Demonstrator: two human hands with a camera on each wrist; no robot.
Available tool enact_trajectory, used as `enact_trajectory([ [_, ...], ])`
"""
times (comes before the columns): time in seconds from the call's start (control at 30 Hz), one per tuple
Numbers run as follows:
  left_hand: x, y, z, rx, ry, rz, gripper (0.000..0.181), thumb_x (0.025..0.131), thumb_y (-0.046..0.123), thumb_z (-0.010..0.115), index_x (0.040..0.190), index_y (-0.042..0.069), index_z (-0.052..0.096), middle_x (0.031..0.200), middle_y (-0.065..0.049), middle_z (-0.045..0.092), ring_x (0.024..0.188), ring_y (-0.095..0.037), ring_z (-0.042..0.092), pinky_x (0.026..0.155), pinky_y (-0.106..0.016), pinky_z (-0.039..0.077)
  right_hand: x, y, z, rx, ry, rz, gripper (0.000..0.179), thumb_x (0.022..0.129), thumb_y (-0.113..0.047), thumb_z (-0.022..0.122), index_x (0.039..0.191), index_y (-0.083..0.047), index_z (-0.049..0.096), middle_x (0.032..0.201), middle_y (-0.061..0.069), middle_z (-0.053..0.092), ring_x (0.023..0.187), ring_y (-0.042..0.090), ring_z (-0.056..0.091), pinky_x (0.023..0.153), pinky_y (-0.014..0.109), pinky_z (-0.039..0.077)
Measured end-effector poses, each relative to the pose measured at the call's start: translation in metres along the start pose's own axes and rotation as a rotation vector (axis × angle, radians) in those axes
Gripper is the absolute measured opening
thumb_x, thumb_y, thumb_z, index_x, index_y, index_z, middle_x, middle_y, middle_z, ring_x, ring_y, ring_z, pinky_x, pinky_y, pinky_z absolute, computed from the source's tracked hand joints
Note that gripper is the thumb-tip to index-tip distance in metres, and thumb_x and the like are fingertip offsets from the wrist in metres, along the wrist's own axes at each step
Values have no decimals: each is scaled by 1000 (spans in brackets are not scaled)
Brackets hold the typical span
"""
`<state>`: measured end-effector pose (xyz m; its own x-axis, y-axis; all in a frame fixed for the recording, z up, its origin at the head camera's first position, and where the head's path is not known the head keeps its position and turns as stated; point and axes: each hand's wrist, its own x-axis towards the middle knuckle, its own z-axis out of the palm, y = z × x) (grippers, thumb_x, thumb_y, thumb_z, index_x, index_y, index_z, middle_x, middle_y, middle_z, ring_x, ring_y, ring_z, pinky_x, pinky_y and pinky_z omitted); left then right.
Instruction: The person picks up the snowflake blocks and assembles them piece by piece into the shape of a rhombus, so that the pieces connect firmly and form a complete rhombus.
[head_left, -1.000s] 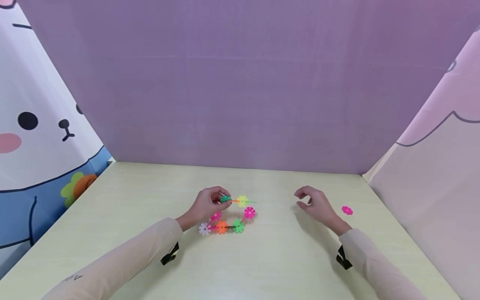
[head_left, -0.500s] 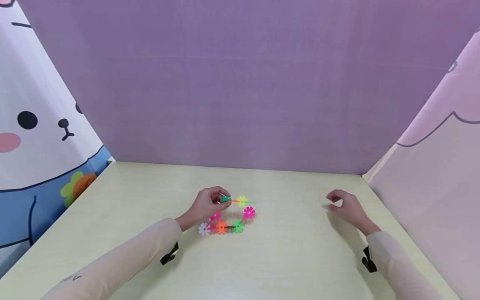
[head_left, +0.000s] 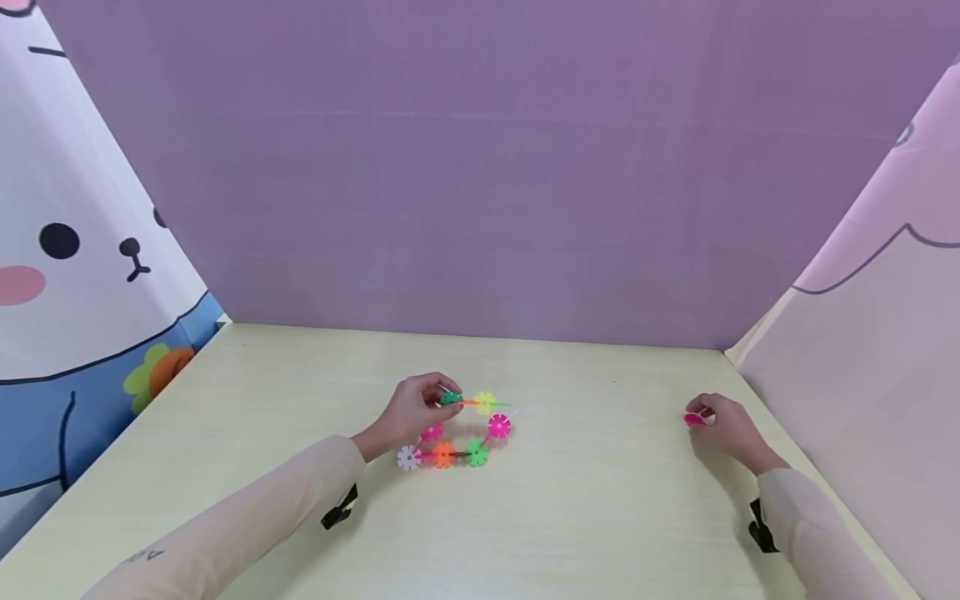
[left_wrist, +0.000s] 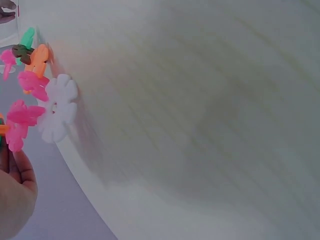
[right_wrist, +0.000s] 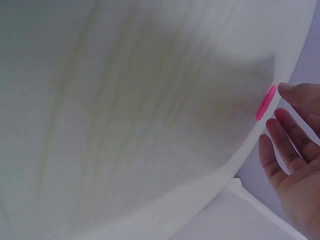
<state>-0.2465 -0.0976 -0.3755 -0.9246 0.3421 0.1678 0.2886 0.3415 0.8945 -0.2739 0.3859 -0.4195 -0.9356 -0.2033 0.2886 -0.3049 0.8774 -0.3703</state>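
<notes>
In the head view, my left hand (head_left: 418, 411) pinches a dark green notched flower disc (head_left: 451, 398), one end of a chain of interlocked plastic discs. A yellow disc (head_left: 484, 402), a pink disc (head_left: 499, 426), a light green disc (head_left: 477, 452), an orange disc (head_left: 443, 454) and a white disc (head_left: 408, 457) follow round the curved chain, joined by discs set edge-on. Far to the right, my right hand (head_left: 731, 429) has its fingertips at a loose pink disc (head_left: 694, 419). The right wrist view shows that disc (right_wrist: 266, 103) lying flat, with thumb and fingers spread beside it.
The pale wood-grain table (head_left: 570, 517) carries the pieces. A purple cloth panel (head_left: 487, 167) rises at its back edge. A cartoon-printed cloth (head_left: 82, 217) borders the left, and a pink and pale cloth (head_left: 877, 350) the right.
My right hand has moved rightward from mid-table, passing in front of the loose pink disc, and has come down at it. The left hand and the chain have stayed still.
</notes>
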Motion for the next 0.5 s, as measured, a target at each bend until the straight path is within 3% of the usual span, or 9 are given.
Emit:
enact_trajectory([
  [0.13,0,-2,0,-1,-1,-6,22,82,7,66,101,-3,61,88,-20,64,72,-23,55,59,-19,47,-1,3,-1,-14,-39,34,14,73,1,65,86,1,63,83,16,64,77,31,59,69,39,45],
  [0.37,14,-37,2,16,27,6,18,80,18,70,96,11,64,83,-6,65,69,-16,56,58,-22,49,-1,4,0,-16,-65,31,12,72,2,64,84,1,62,80,13,64,75,29,59,67,36,46],
  [0.5,15,-38,3,3,26,-4,18,80,16,71,96,12,64,83,-6,65,69,-17,56,58,-23,49,0,6,2,-17,-63,39,11,74,2,63,85,1,62,81,14,64,77,30,60,68,39,47],
])
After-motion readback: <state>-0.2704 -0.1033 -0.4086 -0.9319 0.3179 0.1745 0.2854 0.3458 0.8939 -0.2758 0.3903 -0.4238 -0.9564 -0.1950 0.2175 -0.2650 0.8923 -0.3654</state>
